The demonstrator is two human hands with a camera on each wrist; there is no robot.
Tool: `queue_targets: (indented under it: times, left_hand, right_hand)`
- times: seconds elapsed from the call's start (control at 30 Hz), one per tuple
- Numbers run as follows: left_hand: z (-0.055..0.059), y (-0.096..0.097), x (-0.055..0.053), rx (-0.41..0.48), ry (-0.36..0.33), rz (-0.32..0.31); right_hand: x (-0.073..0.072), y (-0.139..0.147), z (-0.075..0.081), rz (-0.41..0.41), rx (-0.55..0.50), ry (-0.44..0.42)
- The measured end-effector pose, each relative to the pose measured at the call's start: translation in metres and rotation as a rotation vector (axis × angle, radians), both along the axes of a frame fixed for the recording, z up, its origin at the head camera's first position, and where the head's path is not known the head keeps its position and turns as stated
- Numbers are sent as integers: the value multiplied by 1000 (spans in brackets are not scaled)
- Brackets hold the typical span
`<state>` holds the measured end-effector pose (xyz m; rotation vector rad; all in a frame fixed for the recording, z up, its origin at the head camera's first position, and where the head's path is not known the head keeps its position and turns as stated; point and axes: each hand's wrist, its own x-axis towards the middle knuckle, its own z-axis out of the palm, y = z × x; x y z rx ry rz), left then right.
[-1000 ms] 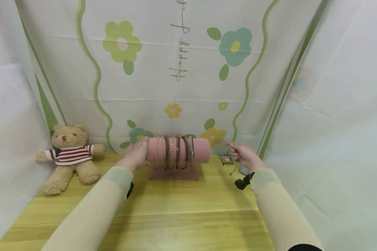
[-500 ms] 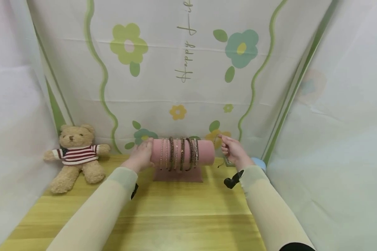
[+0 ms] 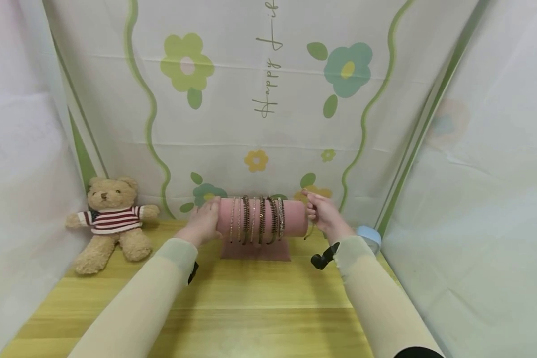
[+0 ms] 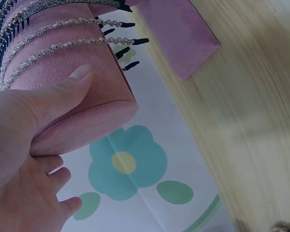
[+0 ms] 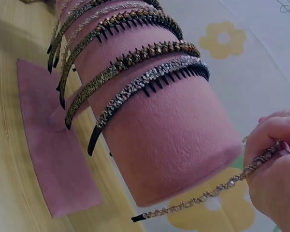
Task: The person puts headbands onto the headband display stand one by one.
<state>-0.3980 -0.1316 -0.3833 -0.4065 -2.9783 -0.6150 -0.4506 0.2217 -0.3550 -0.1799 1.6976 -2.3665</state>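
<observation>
A pink velvet headband stand (image 3: pixel 296 219) holds several beaded headbands side by side along its cylinder. My left hand (image 3: pixel 203 220) grips the cylinder's left end; in the left wrist view its thumb (image 4: pixel 63 99) lies on the velvet and the other fingers reach beneath the end. With the right hand (image 3: pixel 325 213) I pinch a thin beaded headband (image 5: pixel 203 197), one black tip pointing down, just off the cylinder's right end. Nearest that end on the stand sits a silver glittery headband (image 5: pixel 130 92), beside a brown-beaded one (image 5: pixel 130 63). The held headband's far side is mostly hidden.
A teddy bear (image 3: pixel 111 221) in a striped sweater sits at the left of the wooden table (image 3: pixel 259 283). Behind my right wrist stands a round, light-blue-topped thing (image 3: pixel 369 237). Printed cloth (image 3: pixel 232 119) walls the back and both sides.
My right hand has moved left with the headband, from over the small grey box to the stand's right end. The left hand keeps its grip; the head view has shifted slightly.
</observation>
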Motion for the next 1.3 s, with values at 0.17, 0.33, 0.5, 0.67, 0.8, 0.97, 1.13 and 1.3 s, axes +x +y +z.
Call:
queue_targets:
  times: [0.17,0.33,0.5,0.67,0.8,0.97,1.13,1.3]
  left_hand:
    - [1,-1,1,2,5,0]
    - [2,0,2,-8,4,-2]
    - [3,1,3,-3,1,4]
    - [4,1,3,-2,0,6]
    - [6,2,3,1,-8,8]
    - [8,2,3,11,-7,9]
    - [6,2,2,1,-26,10]
    - [3,1,0,-12,-36,12]
  right_hand:
    - [-1,-11,-1,-36,-17,-35]
    - [-1,-23,-3,-67,-23,-56]
    - [2,-36,-5,-186,68,-56]
    - [4,-42,-4,-268,227,-5]
    - [6,-44,0,-309,444,59]
    - [11,-44,6,-343,674,127]
    - [8,-38,3,-266,896,325]
    - [1,-21,-3,12,1233,577]
